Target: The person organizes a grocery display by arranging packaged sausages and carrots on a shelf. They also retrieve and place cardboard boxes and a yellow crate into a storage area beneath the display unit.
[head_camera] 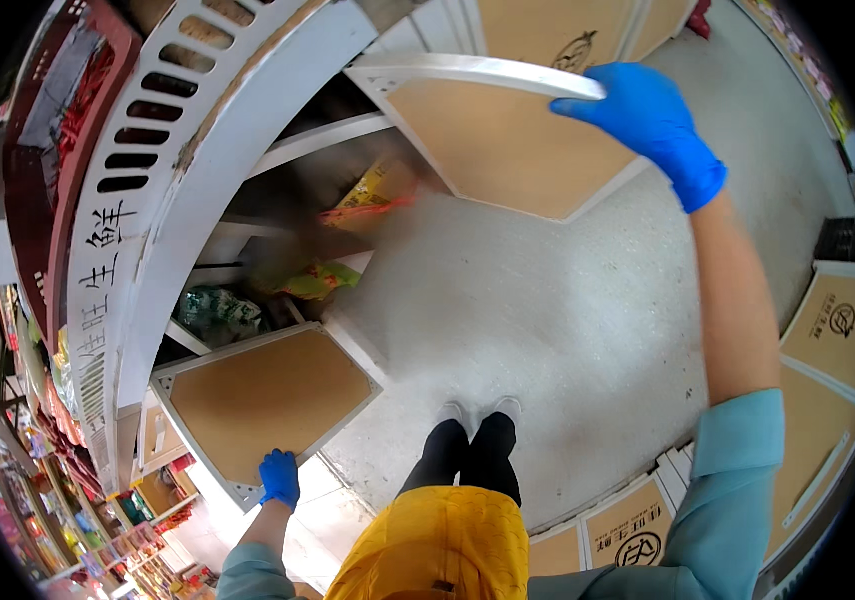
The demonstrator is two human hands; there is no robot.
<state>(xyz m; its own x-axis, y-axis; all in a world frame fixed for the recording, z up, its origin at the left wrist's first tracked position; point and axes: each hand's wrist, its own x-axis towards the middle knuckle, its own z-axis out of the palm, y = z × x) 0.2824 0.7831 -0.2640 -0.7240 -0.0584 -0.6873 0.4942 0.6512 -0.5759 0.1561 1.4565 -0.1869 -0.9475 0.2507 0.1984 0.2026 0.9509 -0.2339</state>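
Two tan cabinet doors with white frames stand swung out from a low display counter. My right hand [641, 120], in a blue glove, holds the top edge of the upper cabinet door [510, 142], thumb on its near side. At the lower left my gloved left hand [279, 476] rests at the edge of the other cabinet door [270, 405]; whether its fingers grip the frame cannot be told. Between the doors the dark cabinet interior shows a yellow and red bag [367, 195], a green and yellow packet [318, 280] and a dark green bag [221, 313], partly in shadow.
Above the cabinet runs a white slotted counter edge [138, 161] bearing writing. A dark red crate [59, 172] with red chillies sits on the counter. More tan cabinet panels [821, 420] line the right and lower right. Grey floor [517, 300] lies between, under my feet. Stocked shelves stand lower left.
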